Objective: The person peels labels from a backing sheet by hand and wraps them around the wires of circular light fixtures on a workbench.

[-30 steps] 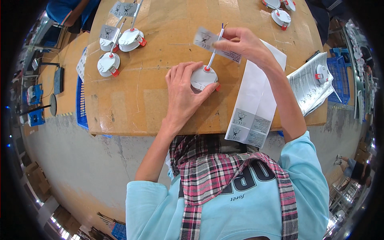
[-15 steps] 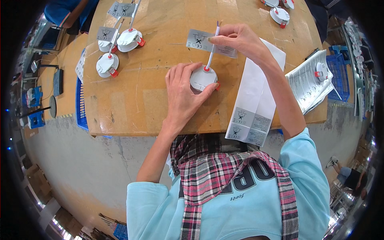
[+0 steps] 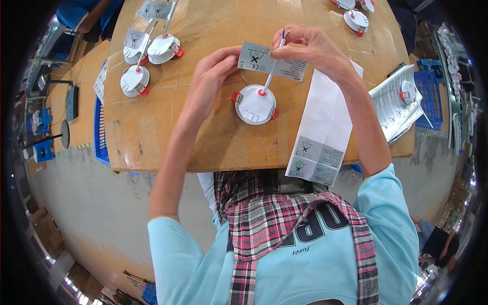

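Label [image 3: 270,62] and lead meet at twelve o'clock of the round white lamp [image 3: 255,104], which lies flat on the wooden table [image 3: 152,137] in front of us; our right hand [image 3: 310,48] pinches the top of the thin white lead [image 3: 268,80] between thumb and fingertips, together with the upper edge of the grey label; our left hand [image 3: 211,71] comes in from nine o'clock, fingers curled, pinching the label's left end; the lead runs from the lamp's rim up toward one o'clock, so its long axis is nearly upright in the view; the label's long axis lies across it, from nine to three; both hands are raised above the lamp, the right nearer the lead's tip; a white sheet of labels [image 3: 320,132] hangs over the table edge at four o'clock of the lamp; more finished lamps [image 3: 134,80] lie at ten o'clock.
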A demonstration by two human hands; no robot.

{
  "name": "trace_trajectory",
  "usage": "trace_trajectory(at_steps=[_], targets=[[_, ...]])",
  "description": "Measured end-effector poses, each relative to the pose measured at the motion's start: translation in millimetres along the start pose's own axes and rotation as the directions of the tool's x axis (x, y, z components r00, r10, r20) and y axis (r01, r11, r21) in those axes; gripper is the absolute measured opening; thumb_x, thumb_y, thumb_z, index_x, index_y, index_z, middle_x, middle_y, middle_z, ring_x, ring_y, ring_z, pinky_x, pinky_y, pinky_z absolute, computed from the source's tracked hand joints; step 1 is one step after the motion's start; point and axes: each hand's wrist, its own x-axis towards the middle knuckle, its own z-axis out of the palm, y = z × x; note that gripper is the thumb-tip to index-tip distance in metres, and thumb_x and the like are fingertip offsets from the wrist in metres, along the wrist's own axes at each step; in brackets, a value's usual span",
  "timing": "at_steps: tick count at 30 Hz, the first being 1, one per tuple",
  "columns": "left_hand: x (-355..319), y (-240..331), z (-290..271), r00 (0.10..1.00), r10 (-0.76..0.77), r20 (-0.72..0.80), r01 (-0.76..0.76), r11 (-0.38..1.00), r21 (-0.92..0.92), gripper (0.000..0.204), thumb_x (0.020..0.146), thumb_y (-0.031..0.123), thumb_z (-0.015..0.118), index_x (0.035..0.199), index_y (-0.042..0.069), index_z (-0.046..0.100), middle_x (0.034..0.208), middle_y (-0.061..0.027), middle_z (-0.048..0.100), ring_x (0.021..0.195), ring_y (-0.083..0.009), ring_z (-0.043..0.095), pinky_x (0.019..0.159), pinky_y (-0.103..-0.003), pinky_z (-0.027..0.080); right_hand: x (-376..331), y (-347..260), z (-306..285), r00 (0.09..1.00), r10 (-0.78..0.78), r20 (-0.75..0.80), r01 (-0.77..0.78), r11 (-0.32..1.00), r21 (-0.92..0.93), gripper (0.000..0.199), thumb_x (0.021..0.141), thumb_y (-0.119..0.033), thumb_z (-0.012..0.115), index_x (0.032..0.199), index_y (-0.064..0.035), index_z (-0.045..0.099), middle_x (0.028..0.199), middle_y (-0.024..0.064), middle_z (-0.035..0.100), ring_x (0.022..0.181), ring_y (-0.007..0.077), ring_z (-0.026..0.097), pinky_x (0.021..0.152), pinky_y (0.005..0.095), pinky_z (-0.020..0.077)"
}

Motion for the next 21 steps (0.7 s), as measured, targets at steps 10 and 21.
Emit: trace_trajectory(at_steps=[10,21], targets=[[67,-36,11,0.680,-0.306,0.666,0.575,0.786,-0.227,0.032,0.092,0.024,0.055,0.117,0.005,0.051,0.101,-0.0047,0.057,0.090,-0.0107,0.059,0.076,-0.025,0.053,-4,-8,5,0.997,-0.080,-0.015,0.080,0.997,-0.023,0.014,0.077,-0.023,0.074,0.077,-0.0104,0.068,0.093,-0.0059,0.058,0.090,0.0091,0.054,0.089,0.0295,0.0388],[69,-32,32,0.692,-0.400,0.601,0.536,0.843,-0.056,0.042,0.092,0.032,0.053,0.120,0.001,0.049,0.103,-0.0105,0.059,0.094,-0.0161,0.060,0.087,-0.028,0.053,-8,-13,5,0.991,-0.130,-0.022,0.130,0.991,0.023,0.017,0.075,-0.024,0.075,0.076,-0.0087,0.067,0.095,-0.0039,0.057,0.091,0.0101,0.053,0.090,0.0301,0.0390]])
